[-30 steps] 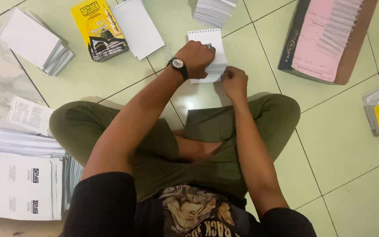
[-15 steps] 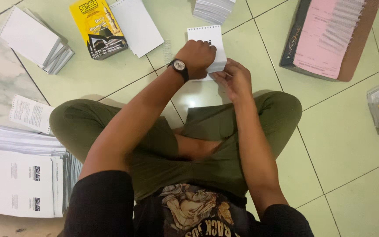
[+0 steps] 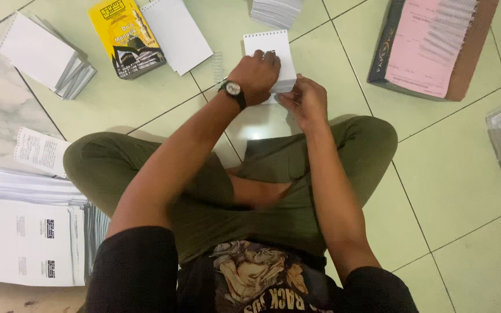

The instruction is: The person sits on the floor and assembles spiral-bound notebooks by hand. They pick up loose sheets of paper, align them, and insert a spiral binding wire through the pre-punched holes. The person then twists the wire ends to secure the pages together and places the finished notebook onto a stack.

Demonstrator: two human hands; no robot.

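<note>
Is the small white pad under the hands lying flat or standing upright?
Lying flat. The small white pad rests on the floor tile, its punched edge away from the person, left hand pressing on it.

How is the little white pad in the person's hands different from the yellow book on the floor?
The white pad has a plain white face; the yellow book has a printed yellow and black cover. The white pad is gripped by the left hand and the right hand; the yellow book lies untouched. Both rest on the tiled floor.
</note>
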